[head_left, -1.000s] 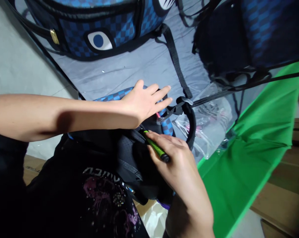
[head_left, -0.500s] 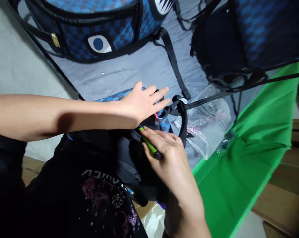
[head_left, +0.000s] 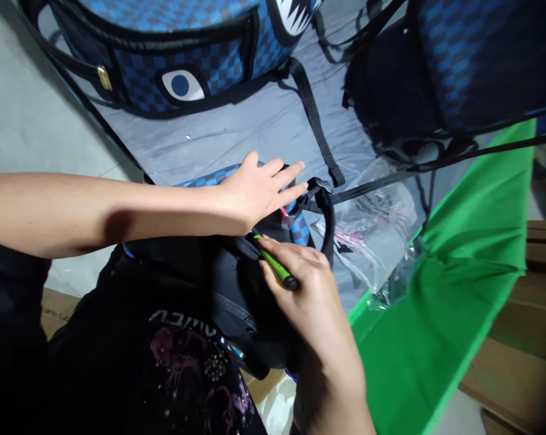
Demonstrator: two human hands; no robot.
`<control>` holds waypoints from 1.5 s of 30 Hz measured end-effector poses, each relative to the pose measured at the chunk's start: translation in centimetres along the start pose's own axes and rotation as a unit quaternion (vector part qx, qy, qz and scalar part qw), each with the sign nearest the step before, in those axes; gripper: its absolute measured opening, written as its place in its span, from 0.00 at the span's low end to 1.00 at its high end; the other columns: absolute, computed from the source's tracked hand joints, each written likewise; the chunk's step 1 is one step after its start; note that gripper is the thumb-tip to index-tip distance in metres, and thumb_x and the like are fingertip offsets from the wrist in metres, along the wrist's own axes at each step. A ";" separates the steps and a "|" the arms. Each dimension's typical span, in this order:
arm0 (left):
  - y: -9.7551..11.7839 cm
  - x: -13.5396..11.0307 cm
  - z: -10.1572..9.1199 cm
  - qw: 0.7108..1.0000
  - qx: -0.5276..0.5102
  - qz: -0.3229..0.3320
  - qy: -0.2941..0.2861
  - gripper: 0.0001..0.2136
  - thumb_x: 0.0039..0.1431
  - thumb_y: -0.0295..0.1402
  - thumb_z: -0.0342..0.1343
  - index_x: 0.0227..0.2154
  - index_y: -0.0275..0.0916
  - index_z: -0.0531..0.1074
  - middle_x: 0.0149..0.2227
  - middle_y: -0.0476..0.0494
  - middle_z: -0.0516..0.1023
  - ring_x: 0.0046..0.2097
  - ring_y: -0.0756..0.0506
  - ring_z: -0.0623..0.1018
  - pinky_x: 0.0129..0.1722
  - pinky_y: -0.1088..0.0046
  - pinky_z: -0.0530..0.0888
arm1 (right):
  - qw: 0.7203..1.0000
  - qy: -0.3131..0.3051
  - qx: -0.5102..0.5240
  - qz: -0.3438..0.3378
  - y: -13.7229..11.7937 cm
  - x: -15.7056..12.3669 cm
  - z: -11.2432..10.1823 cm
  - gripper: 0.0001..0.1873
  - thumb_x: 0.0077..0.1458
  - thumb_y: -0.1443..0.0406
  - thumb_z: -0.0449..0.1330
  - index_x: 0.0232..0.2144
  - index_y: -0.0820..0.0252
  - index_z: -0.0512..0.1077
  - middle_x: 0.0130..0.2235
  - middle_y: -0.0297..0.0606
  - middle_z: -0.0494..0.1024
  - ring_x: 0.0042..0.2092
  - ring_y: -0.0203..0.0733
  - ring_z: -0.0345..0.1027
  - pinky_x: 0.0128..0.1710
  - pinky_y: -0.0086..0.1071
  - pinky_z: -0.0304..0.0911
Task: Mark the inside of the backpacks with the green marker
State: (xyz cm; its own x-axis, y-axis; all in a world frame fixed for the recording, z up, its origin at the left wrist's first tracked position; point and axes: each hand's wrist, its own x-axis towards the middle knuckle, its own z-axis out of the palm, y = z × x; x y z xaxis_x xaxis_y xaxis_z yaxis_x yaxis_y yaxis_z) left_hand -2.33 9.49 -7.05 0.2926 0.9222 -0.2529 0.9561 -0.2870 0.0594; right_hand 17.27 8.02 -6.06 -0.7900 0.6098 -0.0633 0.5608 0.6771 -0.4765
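My left hand [head_left: 255, 193] lies palm down on a dark backpack with blue checks [head_left: 302, 232], its fingers spread. Close below it, my right hand [head_left: 302, 272] is closed around a slim tool with a green handle [head_left: 275, 266] and a black end. The tool's far tip points in under my left wrist and is hidden, so its kind does not show. A small red bit [head_left: 284, 211] shows beside my left fingers. A black strap with a buckle [head_left: 321, 186] lies just right of them.
A blue-checked bag with an eye and teeth [head_left: 180, 84] lies at the top, another dark backpack [head_left: 391, 90] at upper right. Grey cloth [head_left: 200, 145] spreads beneath them. A clear plastic bag [head_left: 377, 223] lies beside the green fabric [head_left: 436, 314]. Cardboard [head_left: 517, 362] is at far right.
The view has shifted slightly. Both hands keep nearly the same place and grip, and the strap buckle and clear plastic bag appear slightly further left.
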 end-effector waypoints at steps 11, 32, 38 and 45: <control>0.0 0.1 0.2 1.000 -0.006 0.001 -0.002 0.49 0.54 0.34 0.62 0.72 0.41 0.39 0.75 0.36 0.36 0.68 0.27 0.55 0.60 0.50 0.62 | 1.000 0.021 0.006 -0.015 -0.2 0.2 0.6 0.16 0.61 0.70 0.59 0.51 0.63 0.76 0.50 0.43 0.81 0.49 0.49 0.77 0.50 0.46 0.67; -1.7 -1.4 0.3 0.993 -0.024 -0.105 -0.055 0.66 0.46 0.35 0.71 0.69 0.55 0.19 0.74 0.33 0.30 0.64 0.23 0.61 0.53 0.51 0.72 | 0.978 0.110 0.175 0.017 0.2 1.2 4.9 0.17 0.61 0.65 0.59 0.50 0.61 0.78 0.50 0.43 0.82 0.47 0.47 0.79 0.50 0.38 0.71; -2.7 -1.7 0.2 0.997 -0.014 -0.056 -0.053 0.57 0.52 0.27 0.63 0.71 0.50 0.23 0.71 0.28 0.46 0.60 0.28 0.67 0.50 0.56 0.74 | 0.975 0.101 0.192 0.042 0.2 1.2 4.6 0.17 0.60 0.64 0.59 0.51 0.59 0.78 0.49 0.40 0.82 0.46 0.48 0.79 0.51 0.39 0.72; -2.9 -1.6 0.1 0.997 -0.011 -0.055 -0.061 0.64 0.47 0.35 0.70 0.70 0.51 0.20 0.73 0.26 0.35 0.64 0.25 0.64 0.52 0.55 0.74 | 0.976 0.103 0.186 0.048 -0.2 2.1 5.0 0.17 0.57 0.65 0.59 0.48 0.56 0.80 0.47 0.38 0.83 0.43 0.47 0.80 0.48 0.37 0.73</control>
State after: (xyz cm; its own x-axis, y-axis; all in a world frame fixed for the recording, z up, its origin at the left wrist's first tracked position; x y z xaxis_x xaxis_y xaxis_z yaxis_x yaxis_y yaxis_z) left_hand -5.59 8.85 -6.92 0.1838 0.9092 -0.3737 0.9826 -0.1796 0.0462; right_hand 14.24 7.15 -10.51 -0.6498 0.7593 0.0355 0.4715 0.4393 -0.7647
